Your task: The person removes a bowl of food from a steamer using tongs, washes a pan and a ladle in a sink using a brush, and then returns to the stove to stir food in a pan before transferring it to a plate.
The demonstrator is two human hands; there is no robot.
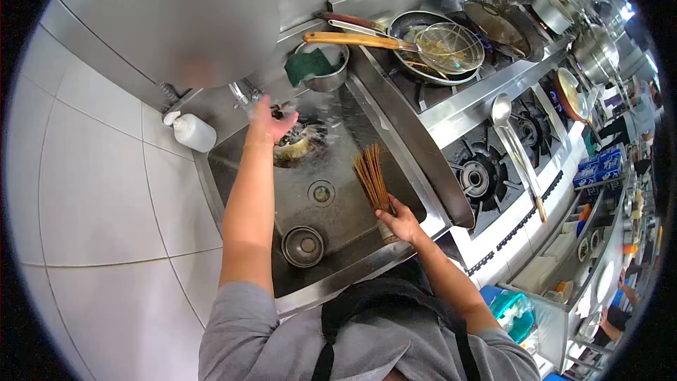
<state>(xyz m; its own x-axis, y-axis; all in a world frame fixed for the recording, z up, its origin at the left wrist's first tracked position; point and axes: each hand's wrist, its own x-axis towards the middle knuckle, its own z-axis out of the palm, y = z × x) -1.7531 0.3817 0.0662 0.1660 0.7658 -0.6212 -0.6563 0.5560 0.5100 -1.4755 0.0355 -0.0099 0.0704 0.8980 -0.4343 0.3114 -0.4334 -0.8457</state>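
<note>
My left hand reaches under the tap at the back of the sink, fingers curled by something small and dark that I cannot make out in the spray. Just below it, water splashes over a shiny, yellowish vessel, partly hidden by the hand and the foam. Over the sink's right side, my right hand grips the base of a bamboo wok brush, its bristles fanned toward the back. A small metal bowl rests on the sink floor, in front of the drain.
A white pump bottle stands left of the sink. A metal pot with a green scouring pad is at the back. Right of it, a wok holds a wooden-handled strainer. A ladle lies across the burners.
</note>
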